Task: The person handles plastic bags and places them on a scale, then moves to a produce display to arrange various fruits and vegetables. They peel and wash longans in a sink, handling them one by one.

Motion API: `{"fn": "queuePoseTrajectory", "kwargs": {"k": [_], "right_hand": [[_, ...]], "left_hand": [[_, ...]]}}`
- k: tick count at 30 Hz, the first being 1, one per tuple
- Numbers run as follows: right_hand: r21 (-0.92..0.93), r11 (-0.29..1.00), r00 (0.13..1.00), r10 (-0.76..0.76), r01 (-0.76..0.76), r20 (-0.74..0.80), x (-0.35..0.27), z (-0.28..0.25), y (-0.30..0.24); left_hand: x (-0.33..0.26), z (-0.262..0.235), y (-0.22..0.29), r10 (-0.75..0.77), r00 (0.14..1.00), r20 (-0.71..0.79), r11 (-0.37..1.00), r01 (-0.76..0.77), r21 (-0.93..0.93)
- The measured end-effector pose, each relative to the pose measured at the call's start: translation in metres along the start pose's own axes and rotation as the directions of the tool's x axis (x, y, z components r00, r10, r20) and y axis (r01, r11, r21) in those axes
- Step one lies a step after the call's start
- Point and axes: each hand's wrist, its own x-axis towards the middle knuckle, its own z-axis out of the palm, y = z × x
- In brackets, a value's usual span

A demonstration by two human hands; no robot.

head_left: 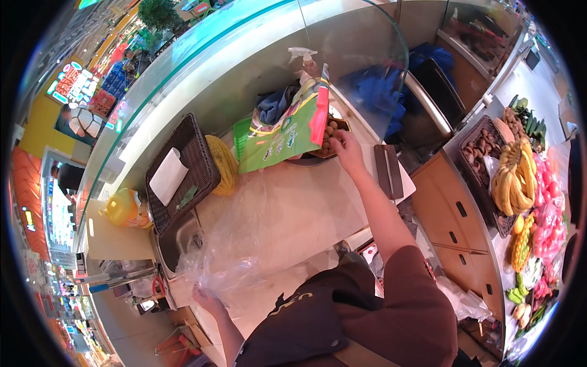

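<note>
A thin clear plastic bag (229, 263) spreads crumpled over the left part of the pale worktop (306, 214). At its near end my left hand (209, 301) is closed on the plastic. My right arm stretches forward, and my right hand (348, 153) is at a container of small round brown fruits (331, 129). Its fingers are bent at the fruits, and their tips are too small to show what is between them. A green and pink printed bag (281, 144) stands just left of that hand and hides part of the container.
Left of the bag are a yellow melon (221, 165), a dark woven basket (183, 168) and a yellow jug (125, 208). A spray bottle (304, 58) stands behind. A curved glass screen (183, 61) borders the far side. Bananas (515, 177) and other produce lie at the right.
</note>
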Motion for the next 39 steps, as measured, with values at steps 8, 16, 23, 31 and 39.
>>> {"fn": "queuePoseTrajectory", "kwargs": {"k": [8,16,23,31,39], "right_hand": [[-0.582,0.811,0.964,0.095,0.069,0.248,0.124,-0.001,0.048],[-0.782,0.618,0.73,0.501,0.074,0.465,0.166,0.029,0.071],[-0.694,0.709,0.893,0.223,0.126,0.39,0.154,0.021,0.059],[-0.515,0.827,0.96,0.28,-0.224,0.032,0.048,0.001,0.04],[0.365,0.675,0.767,0.577,-0.641,0.281,-0.003,0.021,0.06]], "left_hand": [[-0.013,0.016,0.023,0.03,1.0,-0.003,0.995,-0.03,0.098],[-0.02,0.014,0.049,-0.043,0.998,-0.042,0.992,0.048,0.115],[-0.019,0.013,0.033,-0.132,0.99,-0.042,0.988,0.135,0.072],[-0.021,0.017,0.009,-0.197,0.98,0.01,0.98,0.197,-0.011],[-0.012,0.018,-0.013,-0.213,0.976,0.05,0.976,0.215,-0.04]]}}
